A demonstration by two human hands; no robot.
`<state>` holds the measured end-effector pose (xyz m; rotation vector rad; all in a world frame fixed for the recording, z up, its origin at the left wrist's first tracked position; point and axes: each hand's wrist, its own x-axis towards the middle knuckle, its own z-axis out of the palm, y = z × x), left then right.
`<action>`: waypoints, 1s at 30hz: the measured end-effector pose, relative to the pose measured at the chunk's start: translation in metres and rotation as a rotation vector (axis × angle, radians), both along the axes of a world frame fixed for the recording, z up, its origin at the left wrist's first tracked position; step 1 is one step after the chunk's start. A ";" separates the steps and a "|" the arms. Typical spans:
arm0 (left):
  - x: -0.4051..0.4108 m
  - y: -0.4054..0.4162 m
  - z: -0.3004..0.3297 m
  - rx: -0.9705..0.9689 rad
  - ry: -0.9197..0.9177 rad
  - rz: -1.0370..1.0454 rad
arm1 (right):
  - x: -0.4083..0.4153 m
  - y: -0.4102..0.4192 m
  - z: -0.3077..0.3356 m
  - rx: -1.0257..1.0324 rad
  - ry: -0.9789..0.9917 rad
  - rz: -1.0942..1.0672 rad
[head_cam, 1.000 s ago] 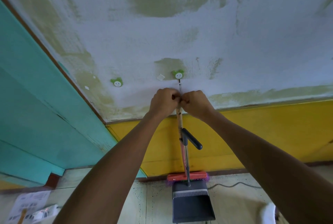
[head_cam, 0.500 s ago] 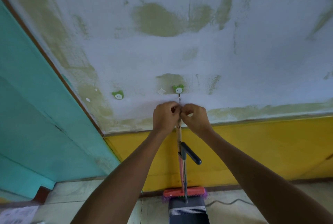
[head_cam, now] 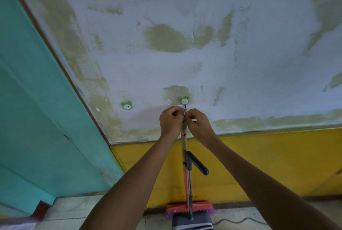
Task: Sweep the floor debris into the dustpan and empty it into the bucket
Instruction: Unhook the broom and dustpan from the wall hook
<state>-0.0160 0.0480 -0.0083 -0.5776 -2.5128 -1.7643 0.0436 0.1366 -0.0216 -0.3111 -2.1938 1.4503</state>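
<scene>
A broom with a wooden handle (head_cam: 184, 144) and a red head with purple bristles (head_cam: 188, 208) hangs upright against the wall. Both my left hand (head_cam: 171, 120) and my right hand (head_cam: 198, 124) pinch the top of the handle, just under a green smiley hook (head_cam: 184, 100). A dark dustpan (head_cam: 192, 223) with a black grip (head_cam: 197, 163) stands in front of the broom, its pan on the floor at the bottom edge. No bucket is in view.
A second green hook (head_cam: 127, 105) sits to the left on the white, stained wall. Below runs a yellow wall band (head_cam: 268, 161). A turquoise door (head_cam: 37, 118) fills the left. A thin cable (head_cam: 238, 220) lies on the tiled floor.
The view has tilted upward, so the floor, the papers at the lower left and most of the dustpan have left the frame. My hands stay at the handle top below the hook.
</scene>
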 end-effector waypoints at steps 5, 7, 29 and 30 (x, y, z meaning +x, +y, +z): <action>0.006 0.000 0.015 0.082 -0.103 -0.015 | 0.009 -0.002 0.014 0.000 0.062 0.000; 0.009 -0.002 0.017 0.122 -0.162 -0.038 | 0.012 -0.004 0.018 -0.015 0.072 0.014; 0.066 0.014 -0.054 0.009 -0.172 0.385 | 0.091 -0.070 -0.166 -0.217 -0.829 0.060; 0.074 0.012 -0.069 -0.011 -0.190 0.386 | 0.095 -0.070 -0.174 -0.172 -0.883 0.078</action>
